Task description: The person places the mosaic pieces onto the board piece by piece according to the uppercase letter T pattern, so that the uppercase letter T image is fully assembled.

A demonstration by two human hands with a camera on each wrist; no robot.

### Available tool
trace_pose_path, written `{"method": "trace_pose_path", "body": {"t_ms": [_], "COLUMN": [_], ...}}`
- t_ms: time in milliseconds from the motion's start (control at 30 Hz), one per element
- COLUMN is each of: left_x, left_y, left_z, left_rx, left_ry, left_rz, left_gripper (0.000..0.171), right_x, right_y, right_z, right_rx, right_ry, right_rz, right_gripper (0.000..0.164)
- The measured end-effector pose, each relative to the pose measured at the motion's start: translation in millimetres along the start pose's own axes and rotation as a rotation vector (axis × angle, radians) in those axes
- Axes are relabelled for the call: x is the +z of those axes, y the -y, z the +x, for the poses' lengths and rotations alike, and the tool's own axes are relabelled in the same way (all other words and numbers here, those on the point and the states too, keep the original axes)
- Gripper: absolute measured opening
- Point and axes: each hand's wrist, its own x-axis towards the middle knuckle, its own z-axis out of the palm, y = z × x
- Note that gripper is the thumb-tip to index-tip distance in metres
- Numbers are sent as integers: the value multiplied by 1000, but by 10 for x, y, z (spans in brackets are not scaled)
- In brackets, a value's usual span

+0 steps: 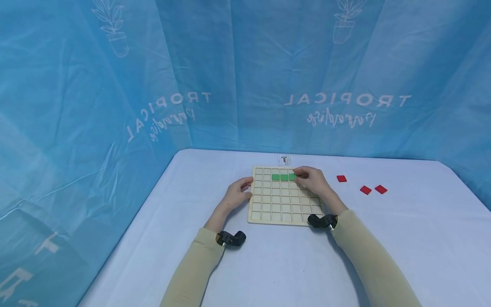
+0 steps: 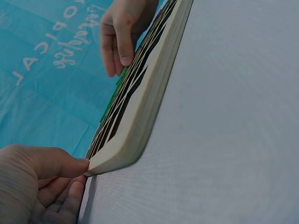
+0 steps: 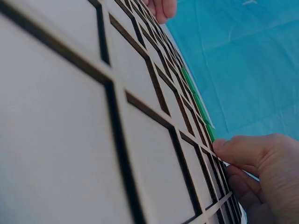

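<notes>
A square wooden grid board [image 1: 276, 222] lies flat on the table. Green square tiles [image 1: 284, 177] sit side by side in a row near its far edge. At the right end of that row, my right hand [image 1: 312, 181] pinches the last green tile [image 1: 292, 177] between thumb and fingers. In the right wrist view the thumb [image 3: 233, 147] meets the end of the green strip. My left hand [image 1: 235, 195] touches the board's left edge with thumb and fingertips. Up close, the left thumb [image 2: 70, 163] rests against the board's edge.
Red square tiles lie right of the board: one farther back [image 1: 341, 178], and two closer together, a left one [image 1: 365, 190] and a right one [image 1: 381, 189]. A small printed grid card [image 1: 284, 160] lies behind the board. Blue printed curtains [image 1: 261, 85] hang around the white table [image 1: 276, 268].
</notes>
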Motion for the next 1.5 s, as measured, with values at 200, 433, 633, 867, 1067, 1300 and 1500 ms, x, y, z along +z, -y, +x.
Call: {"method": "trace_pose_path", "body": {"t_ms": [200,433,633,867,1067,1300,1500], "left_x": [0,8,12,15,35,36,30], "left_y": [3,18,10,6,17,67,85], "left_z": [6,15,28,16,4,36,27], "left_rx": [-1,3,11,18,19,38,36], "left_ry": [6,-6,-14,-11,-10,-6,-17], "left_rz": [4,10,21,16,8,5,-4], "left_gripper": [54,54,55,55,54,54,54], "right_x": [-7,-83,-315,-676,-927,-1140,-1307], "right_y": [21,51,119,75,-416,-1272,-1510], "right_z": [-11,-10,-26,-137,-176,-124,-259], "right_rx": [-4,15,23,46,151,172,192], "right_ry": [4,-23,-98,-165,-257,-379,-442], "right_rz": [-10,46,148,161,130,33,-8], "right_gripper": [35,35,38,49,59,52,51]}}
